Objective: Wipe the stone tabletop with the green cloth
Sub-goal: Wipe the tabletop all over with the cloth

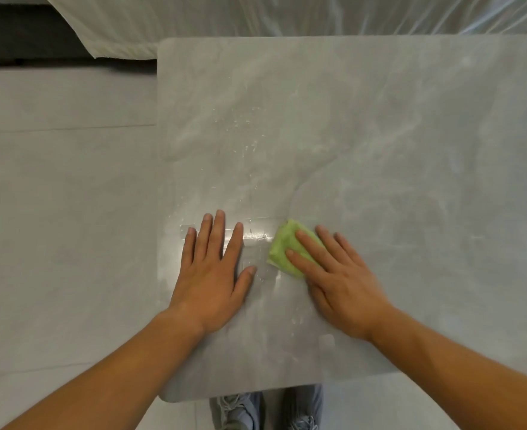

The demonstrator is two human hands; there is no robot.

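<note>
The green cloth (288, 248) lies bunched just right of the frame's centre, low on the stone tabletop (364, 144). The right hand (340, 274) presses it down with straight fingers. The left hand (214, 270) lies flat on the stone just to the cloth's left, fingers spread, apart from it. Between them, wet streaks (256, 235) shine on the grey, pale-veined slab. Grey floor tiles (63, 212) fill the left of the frame. Clear plastic sheeting (318, 13) spans the top. Grey shoes (237, 411) show at the bottom edge.
</note>
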